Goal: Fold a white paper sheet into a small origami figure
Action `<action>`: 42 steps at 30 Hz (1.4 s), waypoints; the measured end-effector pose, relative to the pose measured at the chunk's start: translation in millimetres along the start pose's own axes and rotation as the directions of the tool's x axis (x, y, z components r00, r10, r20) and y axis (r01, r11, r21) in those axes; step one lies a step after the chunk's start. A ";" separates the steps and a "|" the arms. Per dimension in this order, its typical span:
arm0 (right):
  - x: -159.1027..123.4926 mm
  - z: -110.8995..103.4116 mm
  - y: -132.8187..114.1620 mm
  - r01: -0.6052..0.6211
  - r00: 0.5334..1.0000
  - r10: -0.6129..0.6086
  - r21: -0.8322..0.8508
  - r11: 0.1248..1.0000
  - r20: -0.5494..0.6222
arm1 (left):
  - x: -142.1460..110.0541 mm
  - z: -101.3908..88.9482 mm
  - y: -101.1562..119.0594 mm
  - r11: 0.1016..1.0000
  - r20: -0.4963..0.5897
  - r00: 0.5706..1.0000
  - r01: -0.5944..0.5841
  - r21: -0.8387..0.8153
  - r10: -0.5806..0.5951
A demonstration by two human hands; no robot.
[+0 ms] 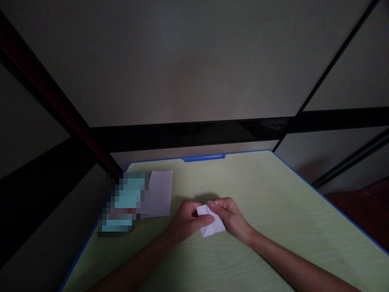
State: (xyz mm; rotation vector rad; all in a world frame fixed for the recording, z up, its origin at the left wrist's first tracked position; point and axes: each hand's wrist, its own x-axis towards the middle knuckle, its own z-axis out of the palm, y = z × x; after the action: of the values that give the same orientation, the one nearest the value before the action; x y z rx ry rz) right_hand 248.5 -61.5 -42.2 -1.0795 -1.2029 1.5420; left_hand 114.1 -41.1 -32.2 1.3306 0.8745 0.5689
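A small piece of folded white paper [215, 227] is held between both hands above the middle of the table. My left hand [188, 219] grips its left side, the thumb lying flat across the front. On the upper right edge, my right hand [229, 213] pinches the same paper, thumb on top and fingers curled behind. Crease lines run along the paper's left part and near its lower corner. The fingers behind the paper are mostly hidden.
The pale table [258, 186] has a blue rim and a blue handle slot [204, 157] at its far edge. White paper sheets [159, 192] lie on the left, beside a pixelated light-blue item [127, 198]. Panelled cabinet doors [194, 65] stand behind the table.
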 end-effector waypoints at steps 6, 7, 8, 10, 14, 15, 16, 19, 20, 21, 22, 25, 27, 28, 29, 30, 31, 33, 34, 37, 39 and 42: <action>3.0 -4.8 -3.5 0.145 0.986 -0.140 0.066 0.987 -0.086 | -1.3 1.7 1.7 0.989 -0.113 0.994 -0.011 -0.145 -0.006; 4.1 -6.4 -4.4 0.202 0.973 -0.192 0.075 0.976 -0.130 | -0.9 1.2 1.1 0.987 -0.142 0.990 -0.017 -0.162 -0.006; 5.1 -7.9 -5.0 0.253 0.958 -0.238 0.081 0.964 -0.158 | -0.5 0.7 0.6 0.984 -0.167 0.986 -0.022 -0.178 -0.009; 6.7 -10.3 -5.2 0.315 0.939 -0.301 0.070 0.946 -0.165 | 0.4 -0.3 -0.2 0.982 -0.213 0.977 -0.029 -0.188 -0.011; 7.0 -11.6 -2.0 0.309 0.947 -0.308 0.000 0.951 -0.095 | 0.9 -0.8 0.7 0.989 -0.297 0.955 -0.037 -0.146 -0.008; 6.7 -11.6 -1.0 0.303 0.948 -0.304 -0.025 0.953 -0.091 | 0.9 -0.8 1.1 0.990 -0.298 0.954 -0.034 -0.137 -0.009; 6.4 -11.6 -0.2 0.298 0.949 -0.302 -0.053 0.953 -0.092 | 0.9 -0.9 1.3 0.991 -0.290 0.957 -0.031 -0.133 -0.009; 5.8 -12.4 1.1 0.301 0.946 -0.313 -0.137 0.944 -0.079 | 1.7 -1.8 0.7 0.991 -0.243 0.970 -0.014 -0.133 -0.019; 5.9 -12.9 1.2 0.311 0.943 -0.325 -0.161 0.937 -0.066 | 2.1 -2.3 0.2 0.991 -0.230 0.973 -0.008 -0.135 -0.024; 6.0 -13.3 1.1 0.324 0.939 -0.338 -0.179 0.929 -0.057 | 2.5 -2.9 -0.3 0.991 -0.218 0.975 -0.002 -0.135 -0.028; 6.3 -13.8 1.0 0.334 0.936 -0.349 -0.190 0.923 -0.053 | 2.8 -3.6 -0.7 0.991 -0.207 0.978 0.004 -0.130 -0.031; 7.2 -14.8 0.7 0.310 0.941 -0.328 -0.178 0.934 -0.080 | 2.9 -5.2 -0.5 0.994 -0.169 0.985 0.008 -0.111 -0.027; 7.5 -14.8 0.7 0.281 0.949 -0.298 -0.156 0.947 -0.102 | 2.2 -5.4 0.8 0.994 -0.156 0.987 0.015 -0.105 -0.031; 7.6 -14.6 0.7 0.275 0.951 -0.291 -0.145 0.951 -0.106 | 1.8 -5.1 1.6 0.994 -0.157 0.987 0.017 -0.108 -0.034; 7.5 -14.3 0.6 0.275 0.951 -0.289 -0.135 0.952 -0.106 | 1.3 -4.8 2.4 0.993 -0.164 0.986 0.019 -0.116 -0.038; 7.4 -13.9 0.6 0.281 0.950 -0.294 -0.125 0.951 -0.103 | 1.0 -4.3 3.1 0.992 -0.175 0.984 0.022 -0.128 -0.045; 7.1 -13.6 0.4 0.294 0.947 -0.306 -0.122 0.948 -0.099 | 0.8 -3.9 3.5 0.990 -0.187 0.981 0.025 -0.142 -0.051; 6.5 -13.2 -0.3 0.338 0.930 -0.354 -0.151 0.929 -0.095 | 0.9 -3.3 3.5 0.985 -0.212 0.975 0.030 -0.172 -0.067; 6.0 -13.2 -0.8 0.366 0.918 -0.386 -0.181 0.913 -0.094 | 1.2 -3.3 3.1 0.983 -0.223 0.972 0.033 -0.182 -0.074; 4.7 -13.4 -3.0 0.431 0.879 -0.469 -0.280 0.858 -0.083 | 2.7 -4.2 1.2 0.981 -0.233 0.969 0.036 -0.190 -0.081; 3.9 -13.4 -4.3 0.445 0.867 -0.492 -0.323 0.835 -0.078 | 3.6 -5.1 0.1 0.981 -0.235 0.969 0.030 -0.191 -0.075; 2.6 -12.6 -5.2 0.446 0.859 -0.505 -0.361 0.819 -0.084 | 4.2 -5.8 -0.5 0.980 -0.219 0.973 0.026 -0.199 -0.070</action>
State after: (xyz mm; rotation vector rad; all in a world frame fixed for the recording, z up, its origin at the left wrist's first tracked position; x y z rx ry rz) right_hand 260.7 -55.5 -39.4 -0.9953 -1.5036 0.8556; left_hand 111.8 -34.5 -33.6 1.0780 1.0056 0.7583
